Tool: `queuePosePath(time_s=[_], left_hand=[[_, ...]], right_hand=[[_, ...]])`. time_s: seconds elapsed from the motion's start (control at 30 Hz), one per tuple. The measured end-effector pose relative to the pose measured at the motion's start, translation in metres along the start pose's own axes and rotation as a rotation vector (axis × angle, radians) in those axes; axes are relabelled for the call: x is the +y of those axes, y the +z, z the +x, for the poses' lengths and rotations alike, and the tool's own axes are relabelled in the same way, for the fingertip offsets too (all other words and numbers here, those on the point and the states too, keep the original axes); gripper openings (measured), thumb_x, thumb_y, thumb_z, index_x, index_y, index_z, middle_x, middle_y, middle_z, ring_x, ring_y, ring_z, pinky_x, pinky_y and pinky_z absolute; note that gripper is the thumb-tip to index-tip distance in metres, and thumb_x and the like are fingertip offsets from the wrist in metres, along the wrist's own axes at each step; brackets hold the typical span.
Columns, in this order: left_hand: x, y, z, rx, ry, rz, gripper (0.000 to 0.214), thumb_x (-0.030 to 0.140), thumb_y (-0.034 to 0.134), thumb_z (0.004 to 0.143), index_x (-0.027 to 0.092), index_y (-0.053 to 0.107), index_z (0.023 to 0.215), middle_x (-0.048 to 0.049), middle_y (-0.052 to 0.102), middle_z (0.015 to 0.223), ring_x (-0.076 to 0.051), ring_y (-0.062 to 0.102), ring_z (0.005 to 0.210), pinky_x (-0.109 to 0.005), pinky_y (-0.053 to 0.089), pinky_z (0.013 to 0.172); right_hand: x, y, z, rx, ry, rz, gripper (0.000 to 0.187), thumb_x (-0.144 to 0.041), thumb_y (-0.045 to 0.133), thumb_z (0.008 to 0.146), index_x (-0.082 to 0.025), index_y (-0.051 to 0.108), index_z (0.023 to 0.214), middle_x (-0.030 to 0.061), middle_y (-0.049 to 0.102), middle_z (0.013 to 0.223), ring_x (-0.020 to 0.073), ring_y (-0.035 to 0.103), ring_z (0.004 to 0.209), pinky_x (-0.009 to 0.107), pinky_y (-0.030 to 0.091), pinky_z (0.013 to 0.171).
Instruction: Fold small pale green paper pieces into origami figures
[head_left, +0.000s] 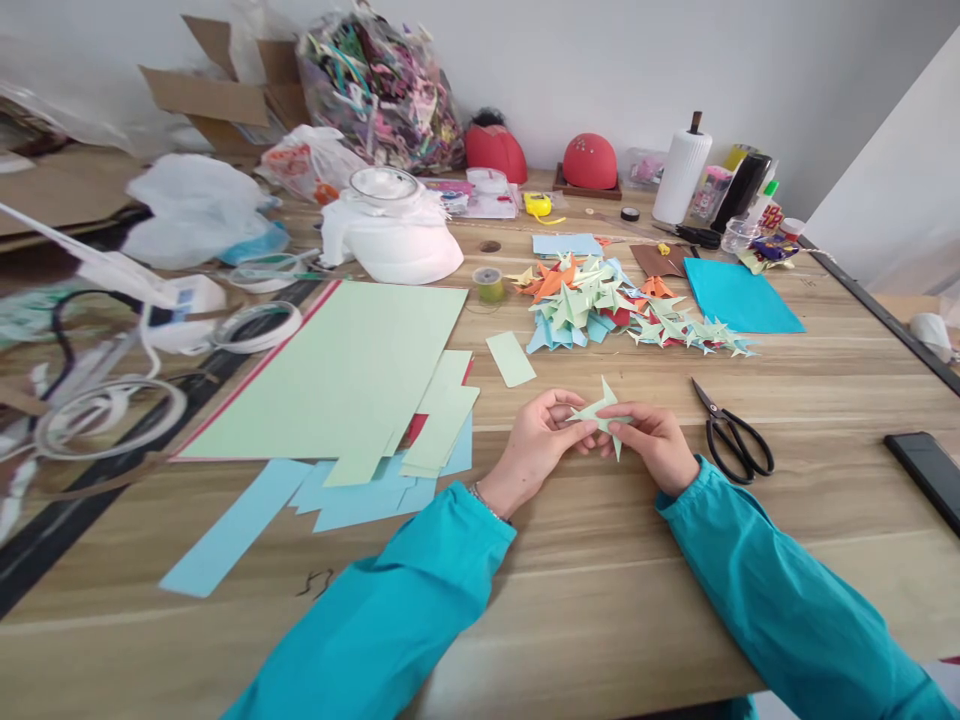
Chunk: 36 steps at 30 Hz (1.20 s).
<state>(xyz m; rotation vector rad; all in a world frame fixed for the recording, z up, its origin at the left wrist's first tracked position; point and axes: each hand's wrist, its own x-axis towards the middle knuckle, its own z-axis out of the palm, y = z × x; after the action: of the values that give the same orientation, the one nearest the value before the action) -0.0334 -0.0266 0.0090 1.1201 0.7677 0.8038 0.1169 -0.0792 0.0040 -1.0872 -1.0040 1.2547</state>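
A small pale green folded paper figure (600, 410) with pointed tips is held between both hands just above the wooden table (585, 590). My left hand (534, 448) pinches its left end with thumb and fingers. The fingers of my right hand (654, 440) are closed on its right end. Both sleeves are teal. Black scissors (731, 435) lie shut on the table just right of my right hand. A small green paper strip (511, 358) lies a little beyond my left hand.
A pile of folded paper figures (615, 305) sits further back beside a blue sheet (739, 297). Large green and blue paper sheets (337, 385) cover the left. A dark phone (926, 475) lies at the right edge. Tape rolls, bags, a paper towel roll (680, 175) crowd the back.
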Motion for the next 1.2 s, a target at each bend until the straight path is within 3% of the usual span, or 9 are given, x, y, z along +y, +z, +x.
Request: queuePosePath(time_s=[0.23, 0.5, 0.9, 1.2], left_hand=[[-0.0005, -0.0001, -0.0008, -0.018, 0.007, 0.008, 0.034, 0.023, 0.074, 0.064, 0.015, 0.052, 0.088, 0.0003, 0.066, 0.061, -0.011, 0.06, 0.051, -0.023, 0.048, 0.053], [0.0012, 0.0016, -0.0004, -0.03, -0.005, -0.036, 0.032, 0.022, 0.073, 0.066, 0.014, 0.05, 0.088, -0.001, 0.066, 0.06, -0.013, 0.062, 0.052, -0.023, 0.047, 0.049], [0.0012, 0.0035, -0.0032, -0.038, 0.017, 0.059, 0.036, 0.026, 0.075, 0.064, 0.014, 0.053, 0.09, -0.0001, 0.067, 0.068, -0.012, 0.063, 0.056, -0.023, 0.05, 0.056], [0.0004, -0.0005, -0.0009, -0.098, -0.045, 0.05, 0.038, 0.027, 0.076, 0.064, 0.011, 0.057, 0.093, -0.0026, 0.067, 0.062, -0.012, 0.061, 0.05, -0.023, 0.049, 0.05]], right_hand=[[0.0011, 0.0005, 0.0, 0.018, -0.002, -0.06, 0.026, -0.034, 0.076, 0.063, -0.018, 0.07, 0.083, 0.0014, 0.07, 0.063, 0.0143, 0.063, 0.052, 0.028, 0.051, 0.052], [-0.0015, 0.0016, -0.0008, -0.012, 0.003, 0.043, 0.025, -0.032, 0.078, 0.061, -0.02, 0.071, 0.083, 0.0008, 0.072, 0.066, 0.0148, 0.066, 0.058, 0.03, 0.055, 0.062], [0.004, 0.0008, -0.0006, 0.004, -0.026, -0.029, 0.023, -0.029, 0.077, 0.063, -0.017, 0.069, 0.081, 0.0018, 0.071, 0.064, 0.0147, 0.065, 0.055, 0.028, 0.053, 0.056], [0.0031, -0.0015, -0.0009, -0.005, 0.027, 0.002, 0.023, -0.024, 0.077, 0.061, -0.016, 0.071, 0.081, 0.0013, 0.07, 0.059, 0.0141, 0.063, 0.05, 0.028, 0.051, 0.052]])
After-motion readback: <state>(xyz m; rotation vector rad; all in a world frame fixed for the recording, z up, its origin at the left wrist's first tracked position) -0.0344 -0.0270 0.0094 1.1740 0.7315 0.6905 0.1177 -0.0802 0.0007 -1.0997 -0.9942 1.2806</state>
